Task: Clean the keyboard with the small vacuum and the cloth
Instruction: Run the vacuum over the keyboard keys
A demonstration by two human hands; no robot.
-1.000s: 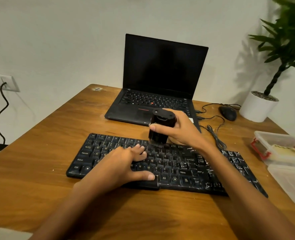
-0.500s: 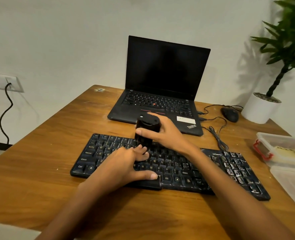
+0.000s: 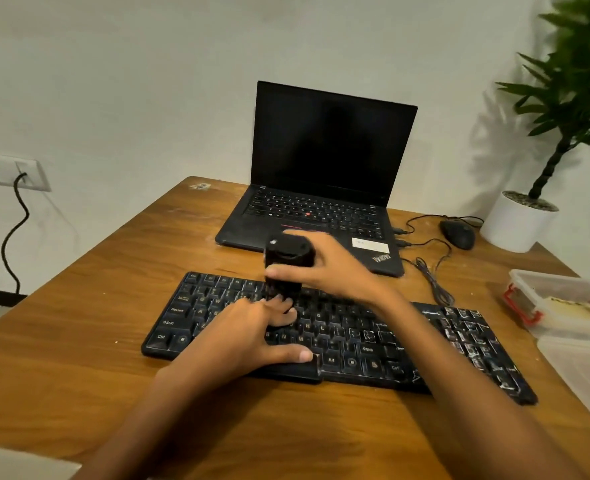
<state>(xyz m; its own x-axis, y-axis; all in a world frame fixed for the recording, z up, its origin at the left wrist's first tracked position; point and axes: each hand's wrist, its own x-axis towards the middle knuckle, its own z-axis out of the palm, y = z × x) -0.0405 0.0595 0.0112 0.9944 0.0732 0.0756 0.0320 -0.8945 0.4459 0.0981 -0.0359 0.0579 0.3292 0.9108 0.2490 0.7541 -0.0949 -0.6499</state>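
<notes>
Containers: two clear plastic pieces sit at the right edge of the wooden desk (image 3: 79,341). The rear box (image 3: 560,289), with a red clasp, holds a pale yellowish item that cannot be identified. The front piece (image 3: 584,368) may be a box or a lid; I cannot tell which. One round white pot (image 3: 517,226) holds a green plant.

One black laptop (image 3: 328,161) stands open, with one black mouse (image 3: 458,233) beside it.

One flat black keyboard (image 3: 373,341), its right-end keys streaked white, lies at the centre of the desk. One small vacuum (image 3: 288,258), black and cylindrical, stands upright on the upper key rows. The right hand (image 3: 338,268) has its fingers curled around it. The left hand (image 3: 248,337) lies flat on the keys, fingers relaxed, holding nothing.
</notes>
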